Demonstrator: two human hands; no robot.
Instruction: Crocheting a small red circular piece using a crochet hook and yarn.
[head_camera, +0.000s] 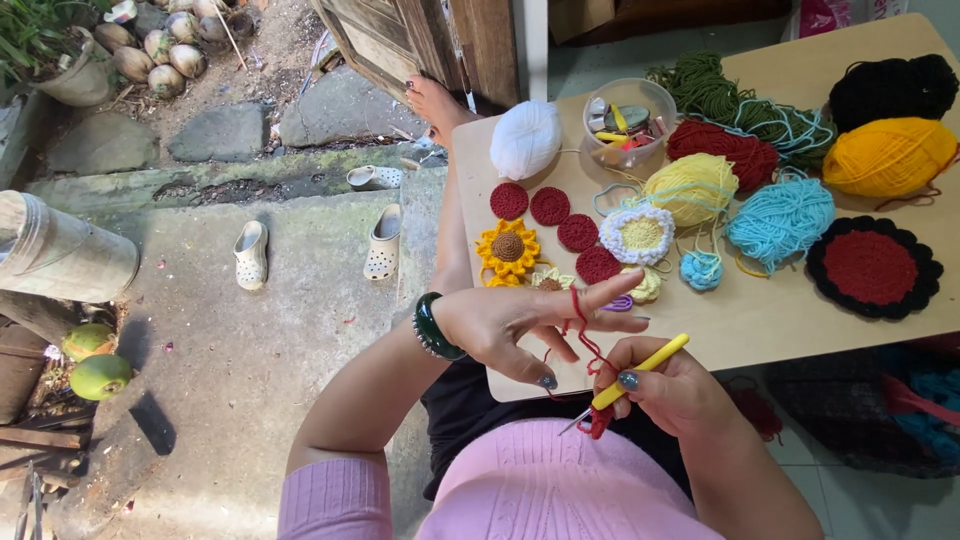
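hook tip (575, 424) hidden in red crochet (600, 420), clear tub (628, 122) contents indistinct

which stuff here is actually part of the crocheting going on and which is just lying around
In use:
left hand
red yarn strand
right hand
yellow-handled crochet hook
small red crochet piece

Lying about:
white yarn ball
orange yarn ball
sunflower piece
clear bowl
pale clogs
green coconuts
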